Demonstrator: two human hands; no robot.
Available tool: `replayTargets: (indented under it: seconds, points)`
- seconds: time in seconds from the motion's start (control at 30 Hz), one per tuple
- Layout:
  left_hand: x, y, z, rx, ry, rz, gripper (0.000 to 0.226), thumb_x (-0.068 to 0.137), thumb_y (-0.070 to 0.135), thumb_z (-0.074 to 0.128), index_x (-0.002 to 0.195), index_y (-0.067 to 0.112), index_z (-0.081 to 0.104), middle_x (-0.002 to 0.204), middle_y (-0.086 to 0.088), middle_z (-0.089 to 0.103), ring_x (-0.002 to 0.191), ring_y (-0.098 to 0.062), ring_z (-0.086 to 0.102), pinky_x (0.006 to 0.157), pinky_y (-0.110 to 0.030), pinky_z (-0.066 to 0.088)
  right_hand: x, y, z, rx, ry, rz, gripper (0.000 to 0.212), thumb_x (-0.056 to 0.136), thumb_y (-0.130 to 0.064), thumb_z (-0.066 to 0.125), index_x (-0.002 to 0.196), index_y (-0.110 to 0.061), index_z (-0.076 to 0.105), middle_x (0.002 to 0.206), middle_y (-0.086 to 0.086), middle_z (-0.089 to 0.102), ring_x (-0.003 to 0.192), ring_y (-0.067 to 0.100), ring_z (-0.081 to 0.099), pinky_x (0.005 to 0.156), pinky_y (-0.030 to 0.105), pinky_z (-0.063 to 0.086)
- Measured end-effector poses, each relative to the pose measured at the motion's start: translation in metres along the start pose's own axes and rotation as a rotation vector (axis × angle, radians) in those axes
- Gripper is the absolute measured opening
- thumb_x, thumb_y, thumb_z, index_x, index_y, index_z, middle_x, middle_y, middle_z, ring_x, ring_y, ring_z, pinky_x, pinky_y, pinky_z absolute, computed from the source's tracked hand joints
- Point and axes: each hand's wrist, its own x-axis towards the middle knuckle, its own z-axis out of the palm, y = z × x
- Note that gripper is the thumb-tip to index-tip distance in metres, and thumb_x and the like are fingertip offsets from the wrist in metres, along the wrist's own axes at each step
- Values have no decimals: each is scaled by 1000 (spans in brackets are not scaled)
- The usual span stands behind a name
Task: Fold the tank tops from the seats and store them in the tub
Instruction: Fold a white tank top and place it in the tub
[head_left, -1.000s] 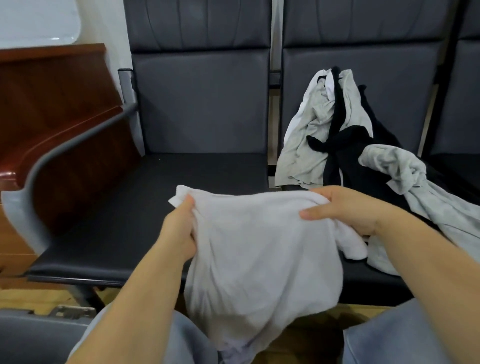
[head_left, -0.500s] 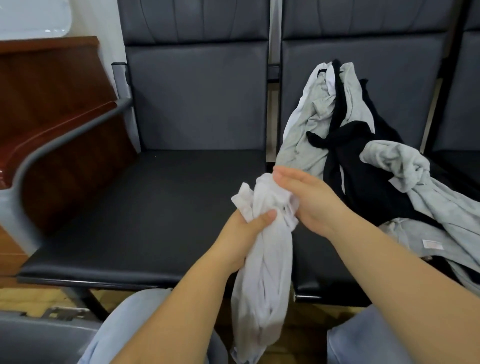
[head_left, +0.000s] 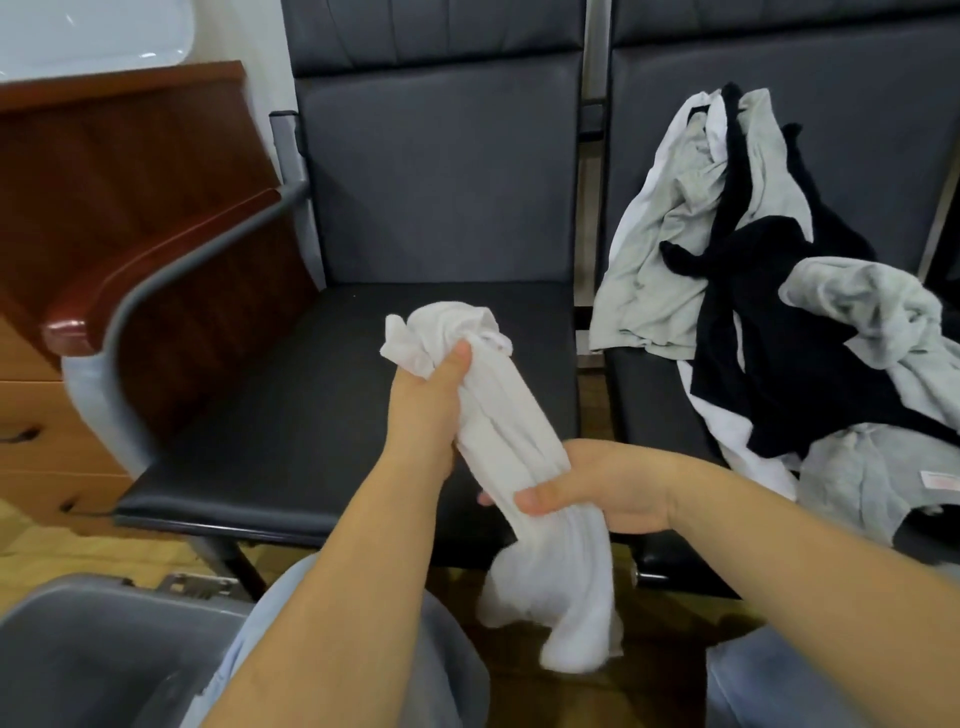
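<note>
White tank top (head_left: 511, 447) bunched into rope: my left hand (head_left: 428, 410) grips top end, right hand (head_left: 597, 491) grips midway. Pile (head_left: 779, 291) on right seat; tub (head_left: 104, 654), probably, lower left.

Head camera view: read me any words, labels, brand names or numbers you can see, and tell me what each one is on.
No text can be read in this view.
Small white label with pinkish print, sewn on the grey tank top at the near edge of the right seat: too small and blurred to read.
White tank top gripped by the left hand and right hand: no print visible.
Grey tub: no marking visible.
</note>
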Motion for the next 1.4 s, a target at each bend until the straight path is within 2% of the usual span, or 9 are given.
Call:
replayTargets:
  seconds: [0.17,0.4,0.5,0.6,0.67,0.77,0.97,1.1,1.4]
  points:
    - [18,2,-30,-5,219,30,46,96,27,56,139,22,39,116,1,56,108,-20,56,99,-45,46,-14,-5,-13,-28,-106,31,80,50,-35,93,121,-12,63,117,8,67,109,23,64,94,39,51]
    - [29,8,-63,204,388,52,58,91,28,63,141,15,35,119,-5,54,100,-19,54,80,-34,44,-50,-17,-39,-44,18,22,60,37,-34,97,89,-11,79,94,8,73,85,19,70,75,36,60]
    - [14,11,-60,448,114,-19,63,92,26,63,142,16,27,117,-5,49,90,-16,53,70,-30,46,-66,-21,-43,14,81,-18,61,30,-32,99,82,-8,79,86,12,73,76,20,71,65,32,60]
    - [-5,9,-56,795,-461,25,13,95,21,58,107,18,62,91,6,65,79,-9,62,70,-28,52,-76,-21,-47,61,112,-40,60,27,-31,99,78,-6,78,78,15,72,68,21,71,56,29,57]
    - [-18,6,-53,867,-831,-216,8,95,15,56,95,16,64,75,7,64,64,-8,59,59,-28,48,-78,-18,-49,90,144,-67,63,27,-30,100,80,-5,78,80,18,71,68,23,70,55,31,58]
    - [-26,1,-47,990,-1004,-386,22,91,10,60,108,24,63,98,-1,68,81,-11,63,67,-24,54,-77,-16,-46,125,174,-109,63,26,-31,99,79,-4,78,78,18,70,65,23,70,55,31,58]
    - [-28,-5,-27,585,-740,27,46,91,28,58,132,45,47,138,16,49,131,-6,43,109,-31,33,-68,-16,-35,164,156,-149,57,27,-33,99,74,-9,78,70,13,70,59,19,68,51,29,55]
    - [-46,-12,-8,561,-851,18,42,80,56,65,118,40,57,117,12,65,109,-5,61,97,-29,48,-56,-15,-33,164,45,-152,56,43,-34,96,90,-9,76,81,11,71,69,19,69,56,30,56]
    - [-21,11,-37,395,-648,-6,24,79,34,61,90,16,70,75,2,73,69,-10,68,69,-28,57,-61,-24,-48,54,-41,-87,55,47,-49,92,87,-14,78,83,4,73,73,13,70,62,24,56]
